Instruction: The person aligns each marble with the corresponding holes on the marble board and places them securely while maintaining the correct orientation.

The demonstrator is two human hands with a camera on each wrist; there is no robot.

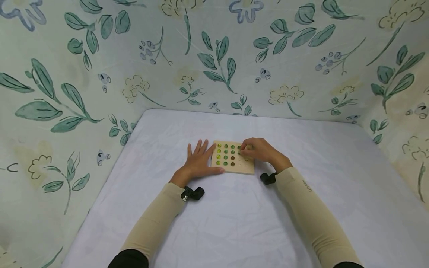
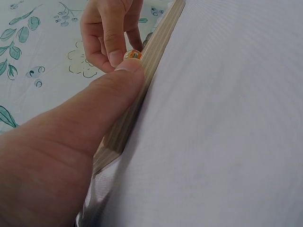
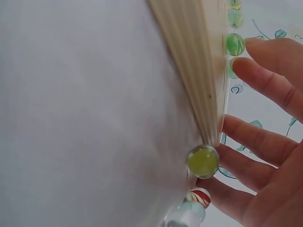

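A light wooden board (image 1: 237, 169) lies flat on the white cloth, with rows of round glass marbles (image 1: 226, 152) set in it, mostly green and yellow. My left hand (image 1: 198, 162) spreads its fingers along the board's left side, its thumb at the near edge. Over the board's right part, my right hand (image 1: 259, 149) has thumb and index finger bent down to a green marble (image 3: 235, 44), which they pinch. By its lower fingers the right wrist view shows a yellow-green marble (image 3: 203, 161) and a red-and-white striped marble (image 3: 199, 196). Beyond the left thumb sits an orange-and-white marble (image 2: 132, 55).
A white cloth (image 1: 228, 223) covers the table under both forearms. Behind and to the sides hangs fabric (image 1: 201, 67) printed with leaves and flowers. A small black camera is strapped at each wrist.
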